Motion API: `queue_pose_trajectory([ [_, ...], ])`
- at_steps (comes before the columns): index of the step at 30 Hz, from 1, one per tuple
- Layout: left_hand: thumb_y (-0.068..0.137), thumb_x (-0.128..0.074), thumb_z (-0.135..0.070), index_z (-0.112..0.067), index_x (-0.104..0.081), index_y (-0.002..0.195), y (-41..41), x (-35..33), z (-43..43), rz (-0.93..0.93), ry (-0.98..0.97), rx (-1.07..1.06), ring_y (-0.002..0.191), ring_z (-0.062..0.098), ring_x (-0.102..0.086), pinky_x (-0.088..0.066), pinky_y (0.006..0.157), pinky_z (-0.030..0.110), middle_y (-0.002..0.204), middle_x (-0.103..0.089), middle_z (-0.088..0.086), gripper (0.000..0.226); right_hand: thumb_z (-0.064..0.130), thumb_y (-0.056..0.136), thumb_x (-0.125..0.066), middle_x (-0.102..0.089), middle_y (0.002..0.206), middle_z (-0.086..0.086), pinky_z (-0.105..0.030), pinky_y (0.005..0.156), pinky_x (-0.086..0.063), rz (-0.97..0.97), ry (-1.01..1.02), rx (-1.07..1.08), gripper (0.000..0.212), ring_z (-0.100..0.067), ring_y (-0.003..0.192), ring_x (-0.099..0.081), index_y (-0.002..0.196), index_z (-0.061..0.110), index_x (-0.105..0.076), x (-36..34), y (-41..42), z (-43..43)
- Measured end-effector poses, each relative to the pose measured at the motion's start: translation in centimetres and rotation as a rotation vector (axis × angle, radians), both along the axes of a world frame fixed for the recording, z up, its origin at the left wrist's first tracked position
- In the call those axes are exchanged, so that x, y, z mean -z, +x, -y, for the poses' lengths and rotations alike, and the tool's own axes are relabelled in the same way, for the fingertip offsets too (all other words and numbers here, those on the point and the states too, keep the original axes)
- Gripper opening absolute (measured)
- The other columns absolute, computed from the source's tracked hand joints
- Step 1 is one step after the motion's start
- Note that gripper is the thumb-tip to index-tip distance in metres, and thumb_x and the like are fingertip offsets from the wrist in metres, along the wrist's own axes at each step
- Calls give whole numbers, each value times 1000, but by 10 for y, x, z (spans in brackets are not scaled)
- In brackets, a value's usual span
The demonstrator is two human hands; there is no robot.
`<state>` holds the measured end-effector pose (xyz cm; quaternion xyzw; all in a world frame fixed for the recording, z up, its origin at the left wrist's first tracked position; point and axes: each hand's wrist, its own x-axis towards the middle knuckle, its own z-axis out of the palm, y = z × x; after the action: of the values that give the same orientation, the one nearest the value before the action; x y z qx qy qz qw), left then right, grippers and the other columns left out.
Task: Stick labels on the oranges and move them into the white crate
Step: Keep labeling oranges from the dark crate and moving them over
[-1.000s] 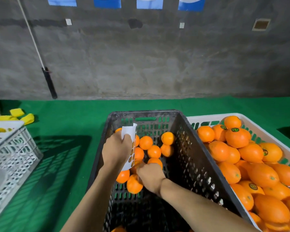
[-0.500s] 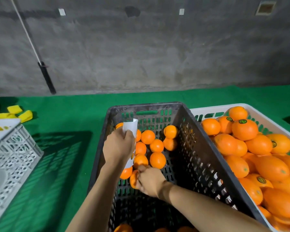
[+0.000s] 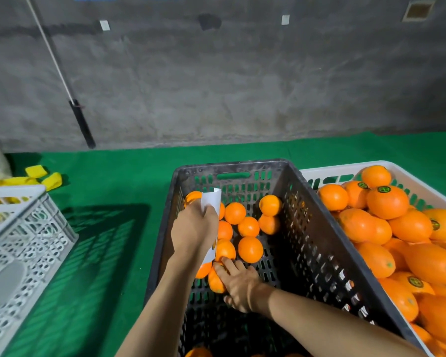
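Your left grip clenches one label sheet. Your right grip grasps one orange inside the black crate, where about ten more lie toward the far end. Touching its right side, the white crate is heaped with oranges, at least four of them labelled. One grey crate stands well left.

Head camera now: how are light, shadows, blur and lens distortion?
Head view: sharp, no evident blur; light from the right makes the dark crate cast a slatted shadow leftward onto the green mat; wide-angle stretch elongates oranges in the white crate at the right edge.
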<state>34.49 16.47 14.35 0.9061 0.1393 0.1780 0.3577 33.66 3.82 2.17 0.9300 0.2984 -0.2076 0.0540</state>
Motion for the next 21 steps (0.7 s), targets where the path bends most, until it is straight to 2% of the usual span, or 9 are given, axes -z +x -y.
queue_pose_trajectory([
  [3, 98, -44, -28, -22, -39, 65, 0, 0, 1, -3, 3, 0, 50, 15, -42, -25, 50, 27, 59, -47, -1, 34, 27, 90, -70, -19, 156, -14, -53, 100, -40, 31, 33, -30, 83, -41, 131, -37, 151, 12, -16, -2, -3, -2],
  [6, 99, -45, -29, -22, -38, 65, -1, 1, 0, 0, 1, -5, 50, 16, -43, -24, 49, 27, 58, -47, 0, 36, 23, 86, -75, -43, 133, -18, -50, 81, -49, -32, 77, -45, 75, -42, 105, -57, 140, 10, -24, -4, -6, -2],
  [9, 99, -43, -31, -22, -38, 67, -1, -1, 0, -9, 34, -44, 54, 17, -46, -25, 50, 28, 63, -51, 1, 34, 49, 83, -71, -54, 119, -15, -45, 72, -53, -46, 11, 11, 86, -38, 92, -61, 143, 19, -17, -13, -2, 8],
  [11, 99, -42, -32, -21, -42, 68, -3, -4, 0, -2, 52, -83, 57, 16, -50, -27, 50, 28, 66, -55, 1, 33, 65, 74, -65, -60, 111, -10, -40, 69, -51, -92, 31, 178, 87, -35, 91, -62, 140, 22, -27, -23, 5, 19],
  [13, 100, -43, -32, -21, -46, 69, -6, -7, 0, 32, 34, -113, 60, 17, -52, -30, 52, 28, 68, -56, -1, 33, 67, 63, -59, -62, 96, -3, -36, 63, -46, -190, 203, 455, 73, -27, 81, -61, 120, 24, -44, -38, 15, 30],
  [16, 101, -43, -32, -22, -53, 80, -7, -11, 2, 84, -39, -149, 68, 28, -57, -36, 59, 32, 77, -62, 6, 26, 61, 60, -59, -57, 78, -8, -36, 58, -52, -300, 645, 793, 56, -25, 63, -56, 94, 18, -49, -70, 31, 46],
  [17, 102, -44, -32, -21, -55, 84, -7, -12, 5, 87, -55, -161, 70, 30, -56, -36, 60, 32, 80, -63, 8, 24, 61, 63, -62, -56, 78, -11, -33, 53, -51, -360, 814, 910, 57, -24, 56, -53, 96, 16, -52, -81, 35, 50],
  [19, 102, -43, -32, -19, -54, 88, -7, -10, 8, 74, -46, -174, 72, 30, -54, -36, 62, 33, 82, -61, 7, 23, 66, 66, -65, -57, 83, -13, -27, 46, -43, -456, 1107, 1103, 73, -21, 47, -49, 116, 14, -50, -104, 41, 59],
  [21, 103, -41, -34, -16, -56, 87, -8, -7, 11, 55, -14, -156, 72, 29, -56, -40, 64, 34, 82, -63, 8, 28, 73, 66, -63, -59, 83, -12, -25, 46, -40, -473, 1381, 1193, 82, -19, 48, -48, 117, 9, -55, -124, 45, 70],
])
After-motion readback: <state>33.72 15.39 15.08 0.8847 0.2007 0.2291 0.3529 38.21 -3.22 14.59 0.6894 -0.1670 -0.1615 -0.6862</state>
